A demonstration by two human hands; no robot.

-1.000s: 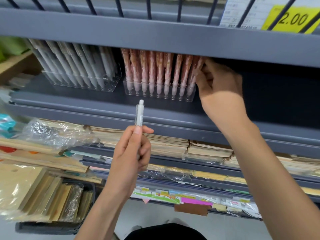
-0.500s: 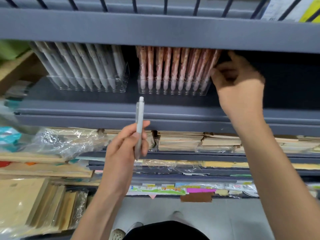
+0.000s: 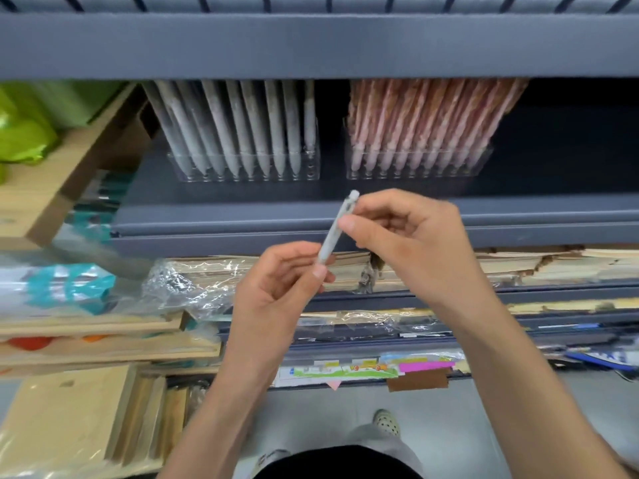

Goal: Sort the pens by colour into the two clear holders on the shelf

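Nearly done, by the look of it; the two clear holders stand side by side on the shelf [image 3: 155,202], and each already carries a single colour. The left holder [image 3: 242,171] is packed with grey pens [image 3: 242,126], tips down and leaning back; the right holder [image 3: 418,171] is packed the same way with pink pens [image 3: 432,122]; no stray of the wrong colour shows in either, though blur at the top of the rows keeps that from being certain.

What is left, as far as you can see, is the one grey pen [image 3: 333,233] you have in front of the shelf edge, well apart from both holders; it tilts with its clicker end up and to the right. Your left hand [image 3: 276,292] is curled round its lower end, thumb against the barrel; your right hand [image 3: 408,243] pinches the upper barrel just below the clicker; so both hands are clamped on the same pen.

Judging by colour, it belongs in the left holder; there seems to be a gap near that row's right end, but the blur makes it hard to tell whether a slot is free; no other loose pens are in view.
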